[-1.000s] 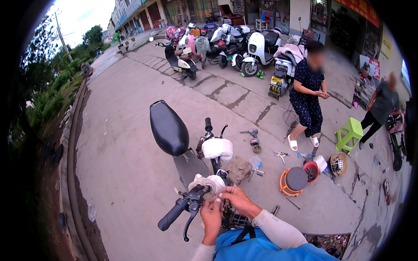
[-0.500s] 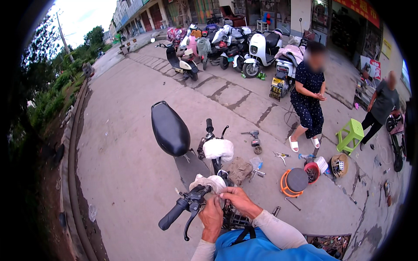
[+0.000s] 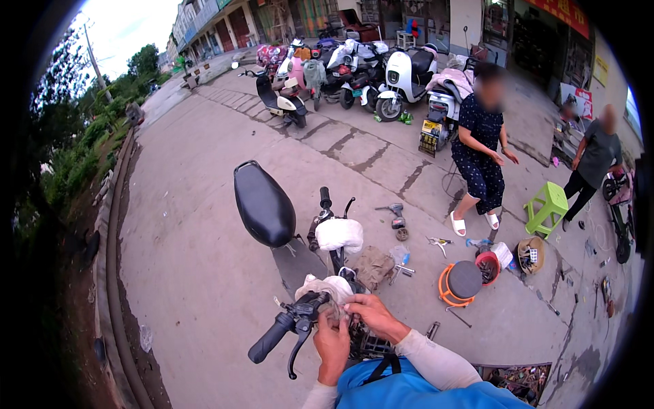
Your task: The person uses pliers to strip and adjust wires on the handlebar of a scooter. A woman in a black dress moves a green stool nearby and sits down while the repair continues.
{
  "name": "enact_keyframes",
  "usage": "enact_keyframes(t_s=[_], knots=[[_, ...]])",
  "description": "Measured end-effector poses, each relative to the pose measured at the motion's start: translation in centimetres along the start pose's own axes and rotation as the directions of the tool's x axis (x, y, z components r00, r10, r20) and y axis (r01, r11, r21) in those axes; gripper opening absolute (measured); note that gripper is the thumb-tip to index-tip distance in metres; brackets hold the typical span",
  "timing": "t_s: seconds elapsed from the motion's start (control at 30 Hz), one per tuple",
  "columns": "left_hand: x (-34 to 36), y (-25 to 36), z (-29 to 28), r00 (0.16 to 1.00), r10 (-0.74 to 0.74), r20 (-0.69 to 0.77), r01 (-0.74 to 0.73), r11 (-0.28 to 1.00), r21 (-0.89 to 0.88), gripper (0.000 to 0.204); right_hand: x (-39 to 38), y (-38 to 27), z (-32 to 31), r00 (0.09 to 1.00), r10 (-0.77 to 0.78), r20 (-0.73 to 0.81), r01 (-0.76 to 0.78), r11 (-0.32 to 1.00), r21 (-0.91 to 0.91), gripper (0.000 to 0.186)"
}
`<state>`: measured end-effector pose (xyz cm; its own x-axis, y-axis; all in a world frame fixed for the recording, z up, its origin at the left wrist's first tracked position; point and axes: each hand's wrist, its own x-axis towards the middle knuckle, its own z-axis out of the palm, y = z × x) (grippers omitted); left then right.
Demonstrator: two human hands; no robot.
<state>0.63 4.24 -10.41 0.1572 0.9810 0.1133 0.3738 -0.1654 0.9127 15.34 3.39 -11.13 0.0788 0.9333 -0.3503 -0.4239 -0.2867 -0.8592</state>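
The pale cloth (image 3: 325, 286) sits up and right of the black handlebar grip (image 3: 270, 338), which slants. The left hand (image 3: 332, 346) is nearer that grip than the right hand (image 3: 373, 317). Both hands meet at the cloth (I can't tell if they pinch it).

Green plastic stool (image 3: 553, 195); parked white scooter (image 3: 400, 73); roadside bushes (image 3: 78, 150)
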Motion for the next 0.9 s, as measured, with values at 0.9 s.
enact_keyframes(t_s=[0.9], knots=[[-0.2,0.1,-0.6,0.965,0.262,-0.007,-0.243,0.904,0.353,0.018,-0.5,-0.1,0.2,1.0,-0.007,-0.01,0.008,0.999,0.04,0.02]])
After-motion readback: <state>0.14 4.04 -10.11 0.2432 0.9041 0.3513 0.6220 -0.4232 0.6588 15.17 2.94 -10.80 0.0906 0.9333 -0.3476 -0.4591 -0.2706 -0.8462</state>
